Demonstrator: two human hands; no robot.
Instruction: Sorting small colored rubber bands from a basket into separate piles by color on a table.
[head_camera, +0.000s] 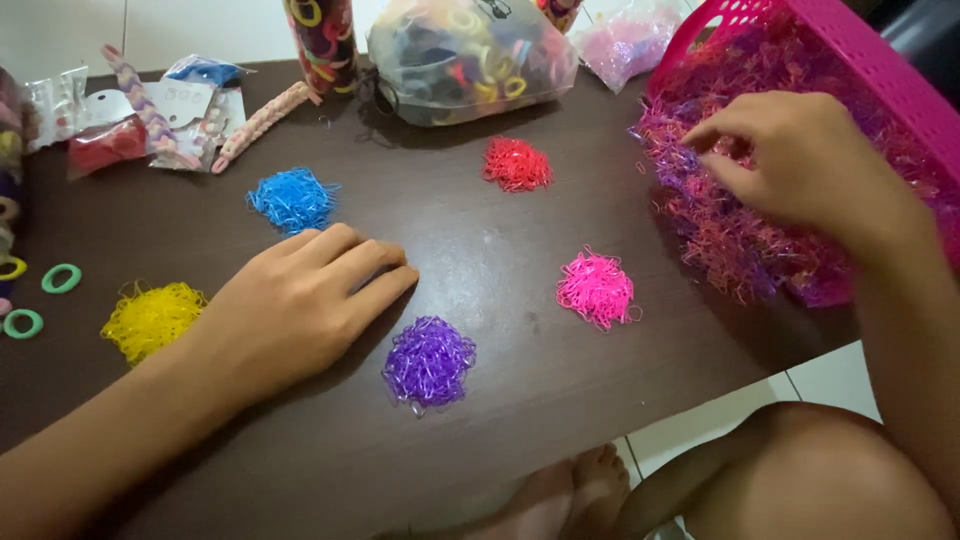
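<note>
Pink and purple elastic bands (740, 240) spill from the tipped pink basket (880, 70) under your right hand (800, 160), whose thumb and forefinger pinch into the tangle (what they grip is hidden). Your left hand (300, 300) rests flat, fingers loosely together, between the blue pile (293, 198) and purple pile (430, 362).

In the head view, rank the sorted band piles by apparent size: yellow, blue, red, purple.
1. Purple pile, nearest the camera, which may flatter it.
2. Yellow pile and blue pile: too alike to rank.
3. Red pile, smallest and farthest.
</note>
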